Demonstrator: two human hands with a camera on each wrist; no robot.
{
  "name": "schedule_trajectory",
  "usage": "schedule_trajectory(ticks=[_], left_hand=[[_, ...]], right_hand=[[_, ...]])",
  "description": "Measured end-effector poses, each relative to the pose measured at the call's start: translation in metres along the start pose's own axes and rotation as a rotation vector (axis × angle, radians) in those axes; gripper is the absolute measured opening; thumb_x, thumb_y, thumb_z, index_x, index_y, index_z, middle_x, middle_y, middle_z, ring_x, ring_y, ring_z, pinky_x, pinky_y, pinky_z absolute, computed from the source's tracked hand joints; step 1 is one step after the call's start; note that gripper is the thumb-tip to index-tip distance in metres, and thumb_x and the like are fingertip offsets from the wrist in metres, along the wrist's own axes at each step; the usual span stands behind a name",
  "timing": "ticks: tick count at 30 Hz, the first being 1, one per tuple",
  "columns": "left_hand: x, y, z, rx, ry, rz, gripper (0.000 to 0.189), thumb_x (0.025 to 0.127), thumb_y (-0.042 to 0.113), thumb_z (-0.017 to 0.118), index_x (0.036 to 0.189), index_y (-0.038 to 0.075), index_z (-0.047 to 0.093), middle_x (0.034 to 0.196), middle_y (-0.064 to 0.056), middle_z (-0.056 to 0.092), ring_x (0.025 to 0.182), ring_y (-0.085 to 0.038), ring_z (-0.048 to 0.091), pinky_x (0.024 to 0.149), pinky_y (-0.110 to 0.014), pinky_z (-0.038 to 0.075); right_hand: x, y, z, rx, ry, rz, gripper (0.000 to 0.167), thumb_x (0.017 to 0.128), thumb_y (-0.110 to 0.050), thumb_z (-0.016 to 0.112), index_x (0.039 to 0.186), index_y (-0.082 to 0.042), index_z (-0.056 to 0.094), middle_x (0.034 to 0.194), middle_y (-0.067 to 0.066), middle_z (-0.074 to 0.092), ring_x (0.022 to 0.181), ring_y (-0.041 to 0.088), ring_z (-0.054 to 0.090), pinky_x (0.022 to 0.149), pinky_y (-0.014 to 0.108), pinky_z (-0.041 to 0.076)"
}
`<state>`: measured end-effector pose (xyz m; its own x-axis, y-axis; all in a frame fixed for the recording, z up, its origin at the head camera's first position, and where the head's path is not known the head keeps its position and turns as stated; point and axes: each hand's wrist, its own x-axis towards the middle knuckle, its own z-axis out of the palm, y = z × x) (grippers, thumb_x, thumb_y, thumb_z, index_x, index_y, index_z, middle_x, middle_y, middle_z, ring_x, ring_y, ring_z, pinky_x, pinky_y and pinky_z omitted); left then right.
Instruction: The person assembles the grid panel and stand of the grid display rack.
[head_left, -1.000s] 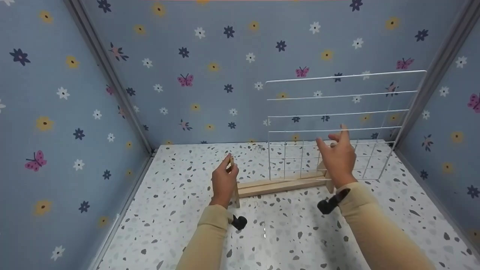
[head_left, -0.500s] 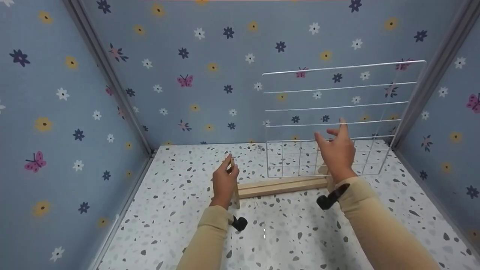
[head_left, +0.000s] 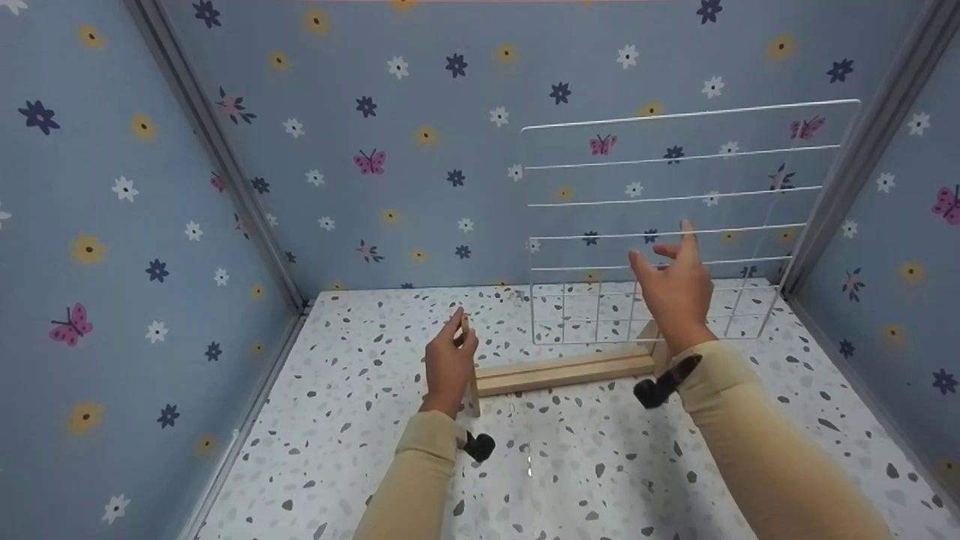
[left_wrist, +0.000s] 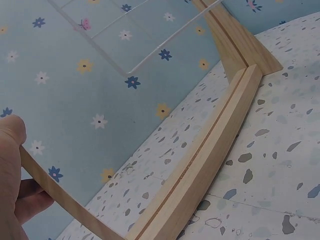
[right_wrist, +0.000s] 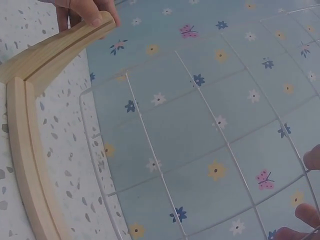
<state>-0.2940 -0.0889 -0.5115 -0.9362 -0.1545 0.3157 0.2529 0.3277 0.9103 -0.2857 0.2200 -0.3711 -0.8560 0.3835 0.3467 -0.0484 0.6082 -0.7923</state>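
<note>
A wooden stand lies across the speckled surface: a grooved crossbar joins two upright end pieces. My left hand pinches the top of its left end piece between thumb and fingers. In my right hand is a white wire grid panel, gripped by its wires and held upright. Its lower edge hangs above and behind the crossbar in the head view. The right wrist view shows fingertips at the wires, the rest of that hand out of frame. The stand's right end piece is partly hidden behind my right wrist in the head view.
Flowered blue walls enclose the speckled white surface at the back and on both sides. The panel's right side comes close to the right rear corner post. Black wrist cameras are strapped at both cuffs.
My right hand has raised the wire grid panel, so its lower edge has come up from overlapping the crossbar to above it. The left hand and the stand have stayed put.
</note>
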Motion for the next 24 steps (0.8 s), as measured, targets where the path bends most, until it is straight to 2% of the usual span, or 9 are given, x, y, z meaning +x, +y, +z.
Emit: schedule_trajectory(ticks=[12, 16, 20, 24], left_hand=[[-0.001, 0.001, 0.002, -0.008, -0.004, 0.020, 0.049, 0.103, 0.016, 0.059, 0.151, 0.018, 0.049, 0.151, -0.005, 0.050, 0.124, -0.028, 0.062, 0.063, -0.030, 0.056], [-0.002, 0.001, 0.003, -0.017, 0.000, 0.001, 0.049, 0.103, 0.016, 0.060, 0.151, 0.019, 0.049, 0.151, -0.004, 0.050, 0.124, -0.028, 0.061, 0.072, -0.031, 0.058], [-0.002, 0.002, 0.005, -0.008, -0.003, -0.012, 0.050, 0.103, 0.019, 0.060, 0.151, 0.020, 0.048, 0.150, -0.005, 0.051, 0.123, -0.028, 0.062, 0.082, -0.033, 0.059], [-0.002, 0.001, 0.006, 0.001, -0.013, -0.016, 0.050, 0.104, 0.021, 0.060, 0.152, 0.020, 0.047, 0.152, -0.005, 0.050, 0.125, -0.028, 0.061, 0.083, -0.035, 0.058]], right_hand=[[0.004, -0.015, -0.007, -0.004, 0.002, -0.003, 0.093, 0.094, -0.052, 0.067, 0.164, -0.020, 0.015, 0.141, 0.005, 0.060, 0.113, 0.027, 0.066, 0.089, 0.045, 0.052], [0.004, -0.020, -0.008, -0.001, 0.007, -0.002, 0.093, 0.094, -0.051, 0.068, 0.164, -0.020, 0.015, 0.141, 0.006, 0.060, 0.113, 0.027, 0.066, 0.088, 0.044, 0.052], [0.004, -0.026, -0.010, 0.008, 0.015, -0.010, 0.094, 0.093, -0.052, 0.068, 0.164, -0.021, 0.015, 0.140, 0.005, 0.061, 0.111, 0.025, 0.066, 0.082, 0.041, 0.053], [0.004, -0.031, -0.011, 0.021, 0.022, -0.031, 0.093, 0.094, -0.051, 0.069, 0.164, -0.020, 0.016, 0.139, 0.005, 0.061, 0.109, 0.025, 0.066, 0.081, 0.041, 0.054]])
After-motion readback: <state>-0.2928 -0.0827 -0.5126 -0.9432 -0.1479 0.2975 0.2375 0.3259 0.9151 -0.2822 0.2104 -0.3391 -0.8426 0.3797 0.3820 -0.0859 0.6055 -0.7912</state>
